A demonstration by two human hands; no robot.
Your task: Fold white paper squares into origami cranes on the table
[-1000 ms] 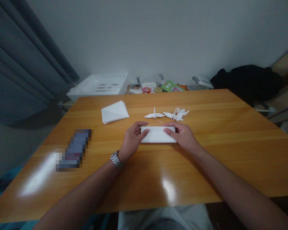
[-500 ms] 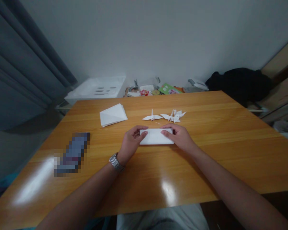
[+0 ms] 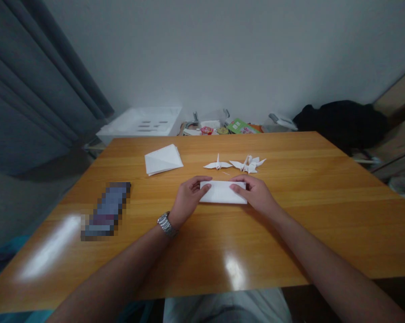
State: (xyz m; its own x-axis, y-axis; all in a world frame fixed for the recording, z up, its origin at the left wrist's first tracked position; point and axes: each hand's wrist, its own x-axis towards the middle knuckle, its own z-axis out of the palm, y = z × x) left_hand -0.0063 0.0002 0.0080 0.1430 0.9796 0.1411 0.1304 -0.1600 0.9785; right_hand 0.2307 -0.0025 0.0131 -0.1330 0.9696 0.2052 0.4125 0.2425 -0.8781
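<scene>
A white sheet of paper [image 3: 222, 194], folded into a long rectangle, is held between my two hands over the middle of the wooden table. My left hand [image 3: 189, 197] grips its left end, thumb on the front face and fingers curled behind the top edge. At the other end my right hand [image 3: 255, 192] pinches it the same way, thumb pressed on the face. Just beyond the paper stand white origami cranes: a single crane [image 3: 218, 164] and, to its right, a cluster of folded cranes [image 3: 248, 165] that overlap. A thin paper sliver [image 3: 226, 173] lies in front of them.
A stack of white paper [image 3: 163, 160] lies at the back left of the wooden table [image 3: 310, 197]. Nearer on the left is a blurred-out phone-like device [image 3: 108, 210]. Past the far edge are a white plastic tray [image 3: 141, 121], a green packet [image 3: 241, 126] and a black cloth [image 3: 340, 123].
The whole view has shifted slightly, so everything appears a little further right. Both hands keep the same hold on the folded paper.
</scene>
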